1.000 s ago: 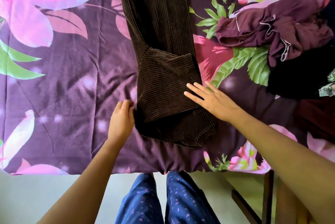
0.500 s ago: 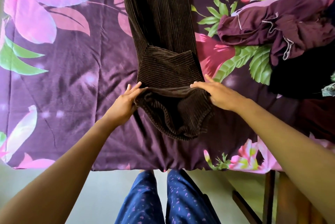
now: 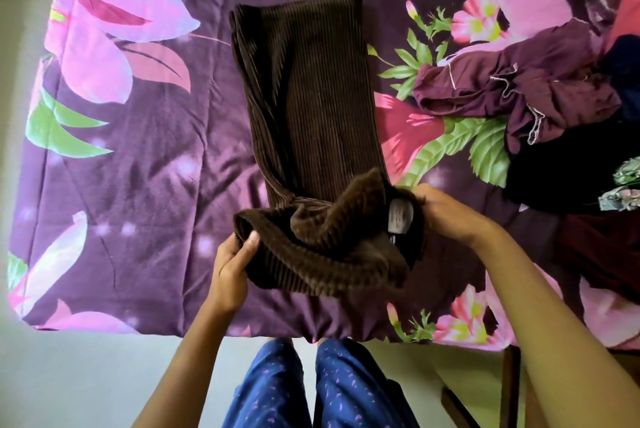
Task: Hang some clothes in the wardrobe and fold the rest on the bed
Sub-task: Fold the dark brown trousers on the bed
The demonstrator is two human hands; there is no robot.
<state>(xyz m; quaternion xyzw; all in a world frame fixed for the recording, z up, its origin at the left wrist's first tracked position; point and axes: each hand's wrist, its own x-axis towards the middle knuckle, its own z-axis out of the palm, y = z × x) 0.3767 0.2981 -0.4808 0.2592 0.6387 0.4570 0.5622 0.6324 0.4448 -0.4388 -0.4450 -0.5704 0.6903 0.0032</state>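
The left hand [image 3: 232, 261] and the right hand [image 3: 446, 216] each curl their fingers tight round the near end of the brown pants [image 3: 311, 98] on the bed [image 3: 138, 168], likely to fold it over.

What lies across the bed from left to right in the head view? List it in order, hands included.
left hand, gripping the bunched near end → brown ribbed garment → right hand, gripping the same end's other side → crumpled maroon garment
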